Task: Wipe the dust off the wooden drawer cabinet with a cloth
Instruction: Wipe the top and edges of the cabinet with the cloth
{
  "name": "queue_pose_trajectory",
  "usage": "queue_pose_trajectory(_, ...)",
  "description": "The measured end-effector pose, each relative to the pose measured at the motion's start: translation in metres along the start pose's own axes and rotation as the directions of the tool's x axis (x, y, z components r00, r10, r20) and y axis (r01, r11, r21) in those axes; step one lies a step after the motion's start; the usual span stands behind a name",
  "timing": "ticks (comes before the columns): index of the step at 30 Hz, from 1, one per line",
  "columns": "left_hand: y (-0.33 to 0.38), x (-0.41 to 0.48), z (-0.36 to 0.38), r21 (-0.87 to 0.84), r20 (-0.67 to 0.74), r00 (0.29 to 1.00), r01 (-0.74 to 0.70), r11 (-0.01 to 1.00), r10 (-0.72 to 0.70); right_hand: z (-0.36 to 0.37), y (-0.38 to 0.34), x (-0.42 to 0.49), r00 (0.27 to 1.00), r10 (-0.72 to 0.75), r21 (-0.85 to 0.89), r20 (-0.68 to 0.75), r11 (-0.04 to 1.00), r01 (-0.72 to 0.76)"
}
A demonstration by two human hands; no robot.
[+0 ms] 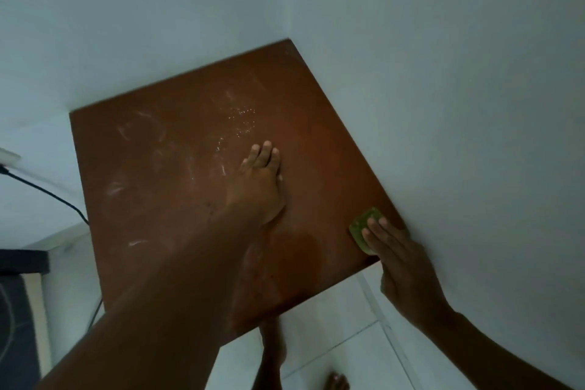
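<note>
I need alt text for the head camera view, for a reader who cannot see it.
The right hand presses a small green cloth onto the right edge of a dusty brown wooden cabinet top; the left hand rests flat mid-top.

Dim, bluish light — soft, wide-angle blur

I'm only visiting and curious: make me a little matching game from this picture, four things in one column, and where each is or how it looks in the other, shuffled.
Things:
1. left hand
2. green cloth
3. black cable
4. cabinet top

Descriptions:
A. brown, with pale dust streaks
B. under the fingers of the right hand, at the near right corner
C. hangs off to the left of the cabinet top
D. lies flat mid-surface, holding nothing

Pairs: 1-D, 2-B, 3-C, 4-A
</note>
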State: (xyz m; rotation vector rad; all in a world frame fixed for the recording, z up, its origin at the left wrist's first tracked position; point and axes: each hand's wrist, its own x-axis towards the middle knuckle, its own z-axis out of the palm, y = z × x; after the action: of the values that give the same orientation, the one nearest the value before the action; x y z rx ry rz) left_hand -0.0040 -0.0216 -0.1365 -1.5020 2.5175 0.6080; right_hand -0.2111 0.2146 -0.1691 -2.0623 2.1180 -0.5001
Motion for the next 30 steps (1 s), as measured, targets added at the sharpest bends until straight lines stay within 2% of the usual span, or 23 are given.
queue_pose_trajectory(3,0.005,-0.008,-0.009,0.051,0.074,0.997,0.009,0.999,-0.013,-0.016,-0.006,-0.026,1.000,-0.006,0.053,0.014,0.999,0.005)
queue_pose_trajectory(6,-0.003,-0.026,-0.012,0.109,0.086,0.996,-0.025,0.994,0.016,-0.041,-0.018,-0.009,0.999,-0.018,0.111,0.048,0.994,0.013)
queue_pose_trajectory(8,-0.018,-0.031,-0.010,0.122,0.084,0.995,-0.066,0.990,0.056,-0.053,-0.030,0.034,1.000,-0.013,0.177,-0.020,0.984,0.016)
queue_pose_trajectory(10,-0.039,-0.025,-0.012,0.088,0.089,0.994,-0.066,0.994,0.058,-0.059,-0.045,0.099,0.996,0.067,0.267,-0.052,0.962,-0.050)
queue_pose_trajectory(13,-0.061,-0.011,-0.019,0.081,0.063,0.996,-0.067,0.994,0.062,-0.047,-0.058,0.216,0.987,0.158,0.333,-0.020,0.932,-0.143)
queue_pose_trajectory(18,-0.059,-0.013,-0.011,-0.054,-0.014,0.998,-0.061,0.997,0.060,0.001,-0.071,0.379,0.987,0.132,0.231,0.087,0.961,-0.149)
queue_pose_trajectory(21,-0.062,-0.013,-0.003,-0.048,-0.054,0.995,-0.082,0.995,0.079,0.030,-0.071,0.431,0.988,0.039,0.145,0.149,0.988,-0.061)
queue_pose_trajectory(23,-0.065,-0.012,0.005,-0.056,-0.068,0.993,-0.095,0.994,0.091,0.052,-0.064,0.436,0.966,-0.037,-0.024,0.257,0.999,0.045)
queue_pose_trajectory(25,-0.068,-0.012,0.012,-0.057,-0.101,0.989,-0.111,0.992,0.105,0.070,-0.057,0.427,0.960,-0.071,-0.173,0.271,0.977,0.121)
queue_pose_trajectory(30,-0.071,-0.013,0.016,-0.027,-0.106,0.986,-0.130,0.991,0.126,0.066,-0.054,0.385,0.950,-0.105,-0.217,0.294,0.961,0.173)
